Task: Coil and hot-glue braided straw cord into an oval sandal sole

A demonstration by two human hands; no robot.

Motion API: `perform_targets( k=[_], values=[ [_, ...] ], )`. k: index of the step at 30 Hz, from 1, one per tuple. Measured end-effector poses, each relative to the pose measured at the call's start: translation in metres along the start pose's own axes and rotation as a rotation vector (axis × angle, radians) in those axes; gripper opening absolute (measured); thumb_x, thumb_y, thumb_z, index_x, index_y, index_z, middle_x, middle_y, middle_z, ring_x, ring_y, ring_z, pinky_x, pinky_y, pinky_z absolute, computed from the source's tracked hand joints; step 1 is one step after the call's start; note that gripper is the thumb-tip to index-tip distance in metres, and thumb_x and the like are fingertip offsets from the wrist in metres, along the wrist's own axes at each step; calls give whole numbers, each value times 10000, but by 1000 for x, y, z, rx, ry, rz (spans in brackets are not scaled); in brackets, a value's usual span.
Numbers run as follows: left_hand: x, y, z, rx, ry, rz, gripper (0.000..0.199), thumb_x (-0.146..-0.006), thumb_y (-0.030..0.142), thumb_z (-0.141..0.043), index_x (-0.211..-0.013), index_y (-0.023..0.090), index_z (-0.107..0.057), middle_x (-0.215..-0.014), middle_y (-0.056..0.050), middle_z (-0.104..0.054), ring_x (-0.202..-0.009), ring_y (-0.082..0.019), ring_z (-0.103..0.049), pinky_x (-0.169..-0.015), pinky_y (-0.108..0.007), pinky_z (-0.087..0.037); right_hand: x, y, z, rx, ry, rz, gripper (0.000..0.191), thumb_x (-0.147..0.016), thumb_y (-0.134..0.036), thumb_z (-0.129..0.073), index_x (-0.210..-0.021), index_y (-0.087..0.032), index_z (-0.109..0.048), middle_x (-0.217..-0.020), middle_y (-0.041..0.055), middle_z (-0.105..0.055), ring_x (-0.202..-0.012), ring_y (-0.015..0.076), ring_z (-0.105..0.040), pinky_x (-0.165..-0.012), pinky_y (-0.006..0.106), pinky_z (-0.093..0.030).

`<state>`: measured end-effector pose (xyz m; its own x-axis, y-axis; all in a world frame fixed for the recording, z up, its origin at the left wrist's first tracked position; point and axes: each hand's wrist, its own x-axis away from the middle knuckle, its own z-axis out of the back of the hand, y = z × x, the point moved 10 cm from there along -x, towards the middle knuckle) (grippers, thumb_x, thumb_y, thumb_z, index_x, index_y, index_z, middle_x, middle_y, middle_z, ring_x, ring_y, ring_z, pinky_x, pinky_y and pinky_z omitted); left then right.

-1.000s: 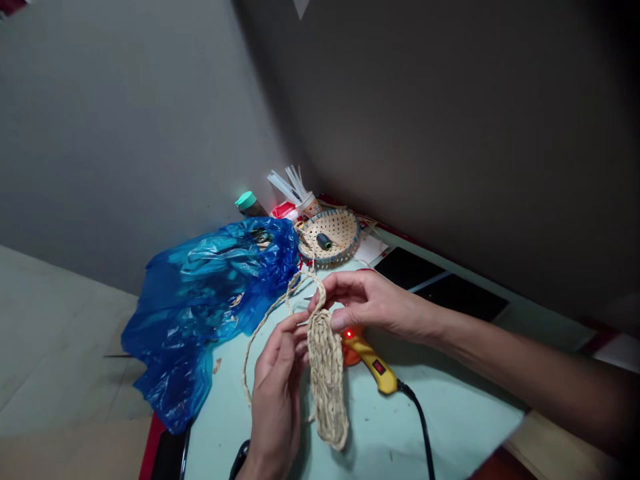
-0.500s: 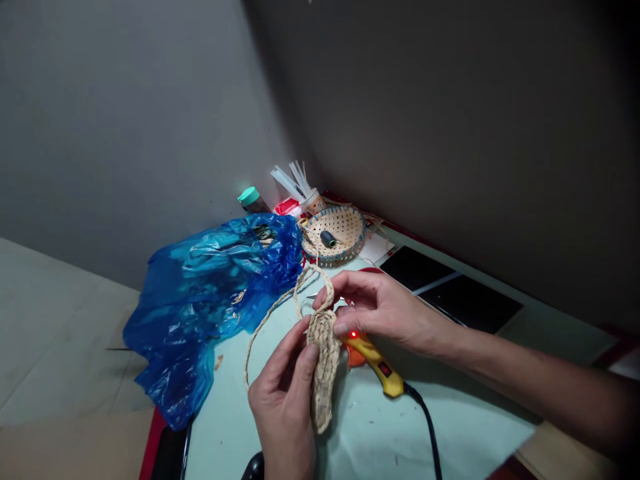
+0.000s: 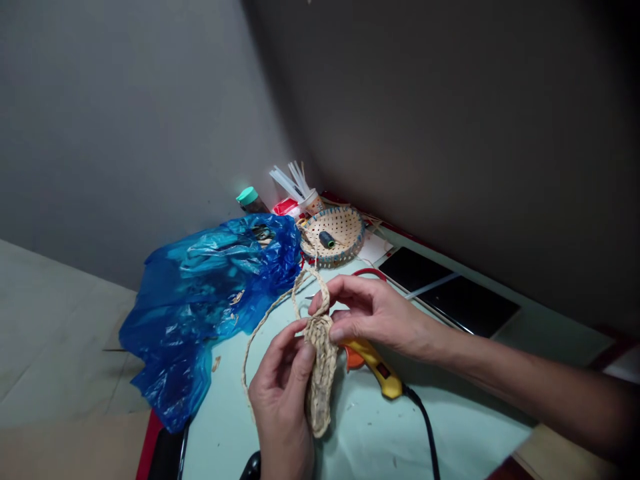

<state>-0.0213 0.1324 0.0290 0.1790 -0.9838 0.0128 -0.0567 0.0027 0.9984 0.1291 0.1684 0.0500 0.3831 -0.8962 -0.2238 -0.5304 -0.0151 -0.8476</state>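
Observation:
A flat, oblong piece of coiled straw braid [image 3: 323,373] is held upright between both hands above the table. My left hand [image 3: 284,387] grips its left edge, thumb on the front face. My right hand [image 3: 367,310] pinches the braid at the upper right of the piece, where a loose loop of the braided cord [image 3: 299,287] leaves the top. From there the cord trails left and curves down behind my left hand. Beneath my right hand lies a yellow glue gun [image 3: 377,370] with an orange part and a black cable, its front end hidden.
A blue plastic bag [image 3: 215,287] spreads over the table's left side. Behind stand a woven basket [image 3: 350,233] holding a dark thread spool [image 3: 327,240], a cup [image 3: 313,203] of white sticks and a green-lidded jar [image 3: 249,196]. Black panels [image 3: 450,290] lie at the right by the wall.
The view has shifted slightly. My right hand sits a little lower and covers the glue gun's red light. Both hands keep hold of the coiled braid.

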Motion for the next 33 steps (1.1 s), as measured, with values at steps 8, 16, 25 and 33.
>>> perform_targets(
  k=[8, 16, 25, 33],
  values=[
    [-9, 10, -8, -11, -120, 11, 237, -748, 331, -852, -943, 235, -755, -878, -2, -736, -790, -121, -697, -699, -159, -548, 4, 10, -2, 54, -46, -90, 288, -735, -184, -824, -958, -159, -643, -984, 7, -652, -796, 105, -613, -747, 235, -502],
    [5, -9, -27, 170, -208, 205, 327, -761, 275, -832, -1047, 226, -682, -895, -13, -717, -723, -127, -691, -690, -216, -532, 9, 13, 1, 52, -11, -148, 280, -839, -398, -762, -869, -155, -627, -835, 23, -628, -750, 125, -570, -689, 244, -449],
    [2, -16, -23, 219, -188, 179, 343, -794, 275, -811, -1101, 236, -663, -946, -25, -721, -779, -151, -715, -736, -250, -558, 9, 7, 9, 114, 73, -88, 324, -783, -415, -811, -792, -159, -614, -742, -3, -590, -673, 109, -527, -597, 214, -440],
    [-7, -21, -10, 39, -109, 72, 276, -780, 350, -820, -993, 188, -751, -934, -50, -748, -810, -162, -697, -721, -219, -554, 10, -1, 12, 305, 128, -15, 299, -843, -435, -744, -779, -167, -628, -762, 10, -595, -719, 134, -545, -652, 248, -462]
  ],
)
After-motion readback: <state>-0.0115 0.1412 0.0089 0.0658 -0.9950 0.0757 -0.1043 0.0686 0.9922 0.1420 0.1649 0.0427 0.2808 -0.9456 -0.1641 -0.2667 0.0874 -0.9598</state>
